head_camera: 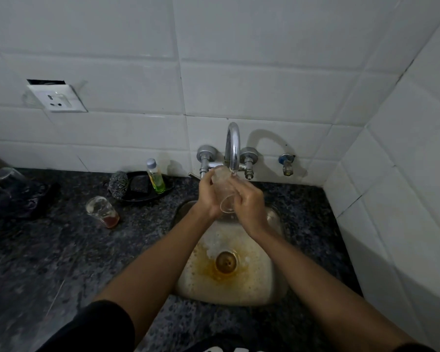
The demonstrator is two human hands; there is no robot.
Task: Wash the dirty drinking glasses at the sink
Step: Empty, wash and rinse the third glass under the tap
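Over the steel sink (272, 288) I hold a clear drinking glass (224, 193), tilted with its mouth toward me and its base up under the tap spout (233, 151). My left hand (208, 196) grips its left side and my right hand (248, 203) wraps its right side. Foam clings to the glass. A second glass (102, 211) with brown liquid at its bottom stands on the dark counter to the left. Two more clear glasses (0, 181) rest on a dark cloth at the far left edge.
A black soap tray (160, 193) behind the sink holds a steel scrubber (118, 184), a dark sponge (139, 187) and a bottle of green liquid (156, 177). Brown stains ring the drain (226, 261). White tiled walls close in behind and on the right; a socket (57, 99) sits at upper left.
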